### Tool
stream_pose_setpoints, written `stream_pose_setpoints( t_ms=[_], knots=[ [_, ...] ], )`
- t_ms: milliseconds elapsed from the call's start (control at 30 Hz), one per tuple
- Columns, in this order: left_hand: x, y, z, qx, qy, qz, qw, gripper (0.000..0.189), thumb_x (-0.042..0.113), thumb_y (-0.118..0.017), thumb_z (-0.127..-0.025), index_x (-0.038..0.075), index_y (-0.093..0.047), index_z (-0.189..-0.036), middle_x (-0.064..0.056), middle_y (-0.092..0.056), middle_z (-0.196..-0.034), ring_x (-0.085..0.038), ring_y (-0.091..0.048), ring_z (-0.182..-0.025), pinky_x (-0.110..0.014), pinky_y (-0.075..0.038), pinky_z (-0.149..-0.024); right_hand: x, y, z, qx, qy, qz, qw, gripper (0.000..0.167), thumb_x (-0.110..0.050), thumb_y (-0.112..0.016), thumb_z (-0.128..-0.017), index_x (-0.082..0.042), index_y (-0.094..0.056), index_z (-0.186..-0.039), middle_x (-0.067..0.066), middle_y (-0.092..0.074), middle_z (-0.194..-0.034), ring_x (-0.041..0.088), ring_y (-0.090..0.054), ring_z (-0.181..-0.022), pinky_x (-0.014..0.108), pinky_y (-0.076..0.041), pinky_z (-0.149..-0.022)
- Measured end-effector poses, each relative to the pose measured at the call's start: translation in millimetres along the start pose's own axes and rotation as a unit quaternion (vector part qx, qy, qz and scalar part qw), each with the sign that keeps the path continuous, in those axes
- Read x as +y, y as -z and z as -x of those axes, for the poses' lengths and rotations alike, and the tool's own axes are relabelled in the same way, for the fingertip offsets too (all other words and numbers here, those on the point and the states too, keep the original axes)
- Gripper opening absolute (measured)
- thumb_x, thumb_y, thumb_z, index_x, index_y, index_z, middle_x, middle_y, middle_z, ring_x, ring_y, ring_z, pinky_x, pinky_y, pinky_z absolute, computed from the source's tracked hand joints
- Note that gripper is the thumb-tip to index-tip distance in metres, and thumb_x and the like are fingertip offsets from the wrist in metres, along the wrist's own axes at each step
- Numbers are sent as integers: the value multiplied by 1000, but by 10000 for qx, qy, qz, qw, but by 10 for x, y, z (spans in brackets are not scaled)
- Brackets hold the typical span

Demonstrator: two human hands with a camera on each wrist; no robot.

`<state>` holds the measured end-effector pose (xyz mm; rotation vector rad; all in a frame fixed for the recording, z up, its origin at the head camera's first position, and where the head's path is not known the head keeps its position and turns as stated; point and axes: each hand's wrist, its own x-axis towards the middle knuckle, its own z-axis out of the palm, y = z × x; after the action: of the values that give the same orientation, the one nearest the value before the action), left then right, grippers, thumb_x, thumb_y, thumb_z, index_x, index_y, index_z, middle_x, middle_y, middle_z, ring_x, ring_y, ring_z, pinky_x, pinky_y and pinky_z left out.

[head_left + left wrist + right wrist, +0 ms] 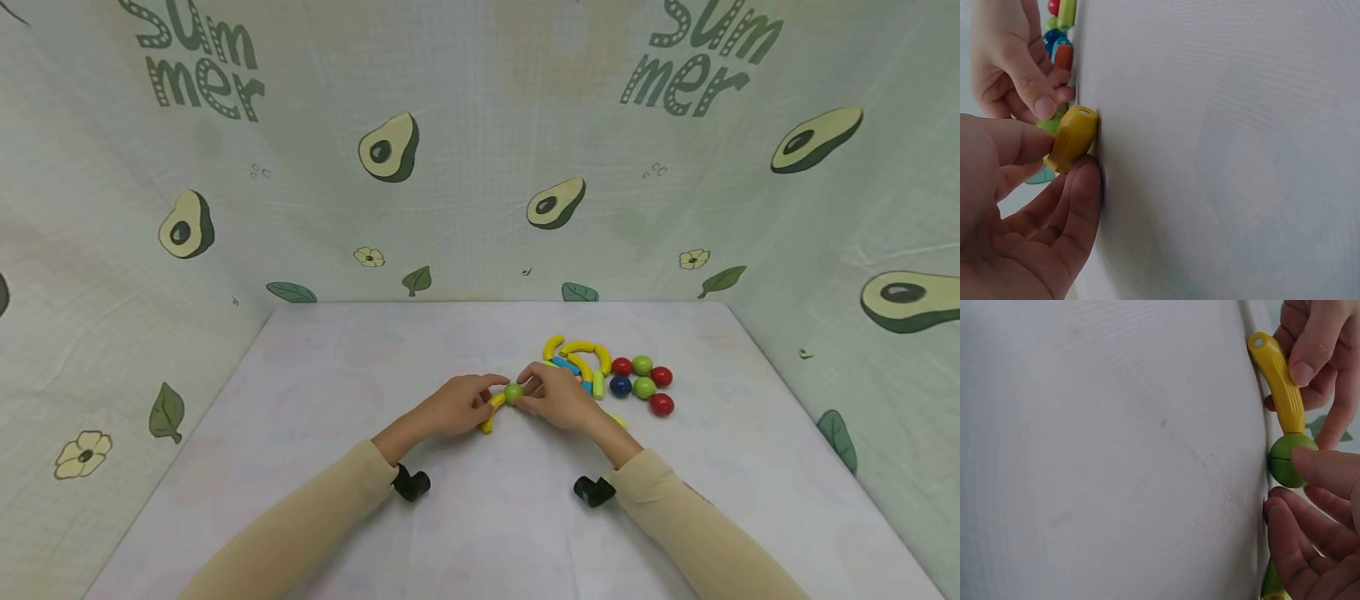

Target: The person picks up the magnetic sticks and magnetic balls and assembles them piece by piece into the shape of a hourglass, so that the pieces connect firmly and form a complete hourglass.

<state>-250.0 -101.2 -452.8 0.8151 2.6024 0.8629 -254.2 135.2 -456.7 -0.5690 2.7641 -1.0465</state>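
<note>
My left hand [457, 405] pinches a yellow curved rod [1280, 381] between thumb and fingers, low over the table. The rod is ribbed along its middle, and a small silvery disc shows at its free end. Against its other end sits a green ball [1285, 459] with a thin seam around it. My right hand [558, 398] holds that ball between thumb and fingers. In the left wrist view the yellow rod [1075, 137] partly covers the ball, and the right hand's fingertips are right beside it.
Just beyond the right hand lie several yellow curved rods [579, 346], with blue pieces [564, 365] and a light green rod [598, 385] among them. Farther right are red balls [662, 405], green balls [644, 387] and a dark blue ball [620, 386]. A printed cloth [465, 233] hangs behind the table.
</note>
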Motion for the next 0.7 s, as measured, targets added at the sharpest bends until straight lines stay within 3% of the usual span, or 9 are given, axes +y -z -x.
stream_pose_setpoints(
  t_ms=[267, 400, 700],
  knots=[
    [-18, -3, 11, 3, 47, 33, 10000, 56, 10, -61, -104, 17, -49, -158, -9, -69, -121, -13, -64, -91, -36, -55, -85, -3, -38, -32, 156, 67, 30, 9999, 24, -22, -83, -95, -13, -72, -115, 0, -76, -98, 15, -71, -89, 47, -57, -88],
    [-32, -7, 16, -7, 81, 81, 9999, 57, 10, -61, -104, 18, -49, -159, -9, -69, -121, -13, -64, -93, -38, -55, -86, -15, 4, -19, -5, 122, 58, 9999, 25, -19, -81, -96, -11, -72, -119, 0, -76, -99, 15, -71, -90, 47, -58, -89],
    [-50, 7, 44, 55, 151, 74, 9998, 57, 9, -60, -102, 18, -51, -158, -9, -69, -121, -16, -64, -98, -41, -55, -90, 125, 490, 134, -100, 211, 341, 9991, 29, -10, -77, -98, -4, -72, -125, 9, -73, -111, 19, -67, -88, 35, -61, -81]
  ],
)
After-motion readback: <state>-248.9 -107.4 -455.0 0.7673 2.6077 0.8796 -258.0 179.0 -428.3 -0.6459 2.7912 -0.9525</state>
